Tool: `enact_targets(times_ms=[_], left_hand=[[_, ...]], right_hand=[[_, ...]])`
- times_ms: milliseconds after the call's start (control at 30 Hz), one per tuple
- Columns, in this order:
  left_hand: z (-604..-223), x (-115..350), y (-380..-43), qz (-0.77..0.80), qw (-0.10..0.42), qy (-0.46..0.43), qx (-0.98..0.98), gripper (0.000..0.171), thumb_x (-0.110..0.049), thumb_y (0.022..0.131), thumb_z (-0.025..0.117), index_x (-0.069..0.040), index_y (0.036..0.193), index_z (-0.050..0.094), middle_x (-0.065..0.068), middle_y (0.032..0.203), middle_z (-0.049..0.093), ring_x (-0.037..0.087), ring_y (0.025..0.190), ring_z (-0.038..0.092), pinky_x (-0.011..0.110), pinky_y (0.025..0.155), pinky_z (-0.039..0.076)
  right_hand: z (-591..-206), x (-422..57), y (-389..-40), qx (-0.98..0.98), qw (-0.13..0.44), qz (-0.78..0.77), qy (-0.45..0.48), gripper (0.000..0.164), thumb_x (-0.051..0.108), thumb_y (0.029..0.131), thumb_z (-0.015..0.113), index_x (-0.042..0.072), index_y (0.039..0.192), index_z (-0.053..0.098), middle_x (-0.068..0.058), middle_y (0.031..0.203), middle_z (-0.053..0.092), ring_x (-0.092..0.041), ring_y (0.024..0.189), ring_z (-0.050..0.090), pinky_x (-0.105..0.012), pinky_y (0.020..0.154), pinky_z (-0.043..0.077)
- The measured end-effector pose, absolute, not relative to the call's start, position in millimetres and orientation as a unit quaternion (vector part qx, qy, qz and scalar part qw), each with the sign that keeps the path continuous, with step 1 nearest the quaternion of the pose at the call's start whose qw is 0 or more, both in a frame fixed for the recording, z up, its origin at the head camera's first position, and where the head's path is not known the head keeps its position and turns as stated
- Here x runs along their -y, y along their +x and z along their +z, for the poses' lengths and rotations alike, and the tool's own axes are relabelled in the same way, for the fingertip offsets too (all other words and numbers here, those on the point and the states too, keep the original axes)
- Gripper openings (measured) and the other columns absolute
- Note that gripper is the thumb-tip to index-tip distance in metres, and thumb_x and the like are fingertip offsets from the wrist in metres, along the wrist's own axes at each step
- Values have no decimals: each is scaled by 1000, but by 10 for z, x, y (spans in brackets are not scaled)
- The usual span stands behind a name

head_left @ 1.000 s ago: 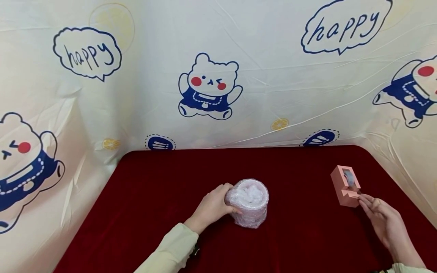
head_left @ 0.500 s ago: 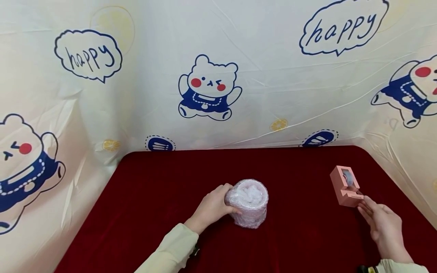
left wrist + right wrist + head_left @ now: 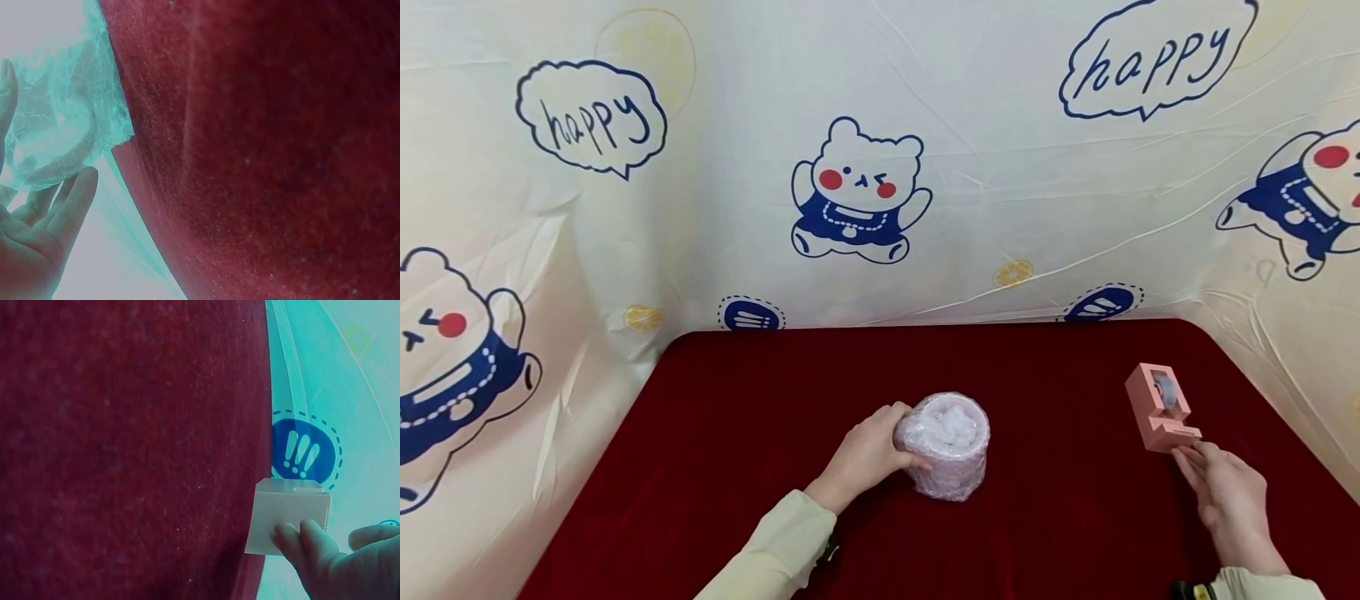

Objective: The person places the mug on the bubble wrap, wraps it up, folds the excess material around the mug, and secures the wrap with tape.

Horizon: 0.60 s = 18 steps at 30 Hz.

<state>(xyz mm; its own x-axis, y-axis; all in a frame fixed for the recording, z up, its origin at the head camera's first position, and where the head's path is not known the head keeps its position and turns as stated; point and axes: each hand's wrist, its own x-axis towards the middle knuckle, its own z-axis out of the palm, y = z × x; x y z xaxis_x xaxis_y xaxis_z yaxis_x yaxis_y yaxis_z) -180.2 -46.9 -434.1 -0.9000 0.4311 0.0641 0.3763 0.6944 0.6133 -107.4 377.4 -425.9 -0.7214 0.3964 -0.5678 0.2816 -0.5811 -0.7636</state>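
Bubble-wrapped cylinder point(image 3: 949, 471) stands on the cloth, gripped round its left side by the left hand point(image 3: 867, 454), thumb across the near face. Its crinkled film looks slick and springy; probably light, perhaps fragile inside, so a broad side hold seems best. Right hand point(image 3: 1231, 492): fingertips against the boxy, stiff-looking pink tape dispenser point(image 3: 1148, 417), thumb apart. Velvety, dark red cloth point(image 3: 1052, 392) spreads beneath.

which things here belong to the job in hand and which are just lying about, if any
Part of the job:
bubble-wrapped bundle, gripped by the left hand
pink tape dispenser, with fingers of the right hand at its front end

Not being handled, just the setting:
red-covered table
white backdrop printed with bears and "happy"
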Motion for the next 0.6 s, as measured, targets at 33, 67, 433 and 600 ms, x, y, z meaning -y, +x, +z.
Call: enact_targets(times_ms=[33,67,433,600], left_hand=[[-4340,469,-1801,324,43,219,-919,63,-48,66,80,-17,115,56,1,108,63,16,103,62,34,86,53],[-4338,469,-1800,325,44,219,-919,63,-47,66,80,-17,115,56,1,108,63,16,103,62,34,86,53],[-4344,473,-1801,326,45,219,-918,62,-47,66,80,-17,115,55,2,109,63,17,104,62,35,85,53],[-4345,465,-1798,325,46,219,-919,62,-47,66,80,-17,115,55,2,109,63,17,104,62,34,85,53]], right_hand=[[-4263,-3772,-1081,450,39,808,-378,38,12,98,41,15,67,61,6,65,64,-3,70,68,-18,68,56],[-4266,-3769,-1086,442,43,810,-382,37,11,98,41,15,67,61,6,65,65,-4,70,68,-18,68,56],[-4319,-3734,-1036,384,67,850,-354,36,3,98,39,6,69,60,-3,69,68,-6,72,69,-19,69,56],[-4345,-3757,-1006,398,66,853,-330,34,1,97,37,7,67,51,-5,69,68,-7,72,69,-19,69,57]])
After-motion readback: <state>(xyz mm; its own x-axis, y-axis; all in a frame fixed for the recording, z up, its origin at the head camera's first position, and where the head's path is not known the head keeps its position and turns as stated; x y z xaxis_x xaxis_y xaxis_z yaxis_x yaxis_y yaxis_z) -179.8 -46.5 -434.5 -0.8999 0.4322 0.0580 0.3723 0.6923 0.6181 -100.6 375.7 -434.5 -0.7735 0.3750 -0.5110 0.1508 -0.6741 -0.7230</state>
